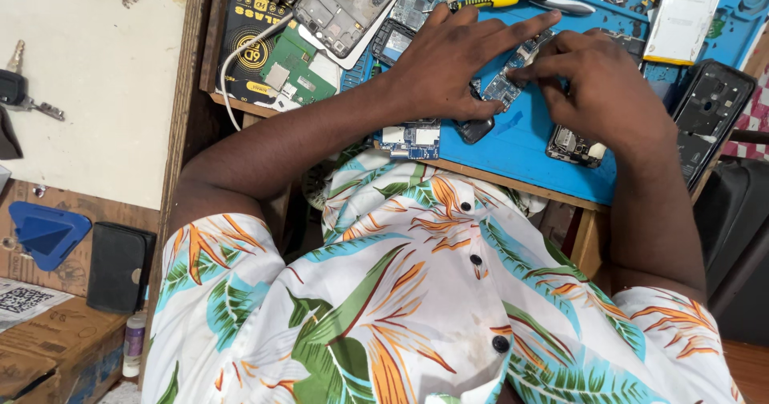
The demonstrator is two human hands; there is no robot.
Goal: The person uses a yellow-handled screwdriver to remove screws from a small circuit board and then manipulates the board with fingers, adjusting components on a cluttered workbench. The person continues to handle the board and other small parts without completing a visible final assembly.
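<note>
Pinning a small phone circuit board flat on the blue work mat, both hands are right on top of it. Left hand is spread wide, fingers long and flat across the board, looks like it's there to stop it sliding. Right hand is curled, fingertips bunched at the board's upper end, maybe pinching some tiny part, can't tell. Another loose board sits at the tabletop edge, a yellow-handled screwdriver lies just past the fingers, and a stripped phone frame waits off right.
</note>
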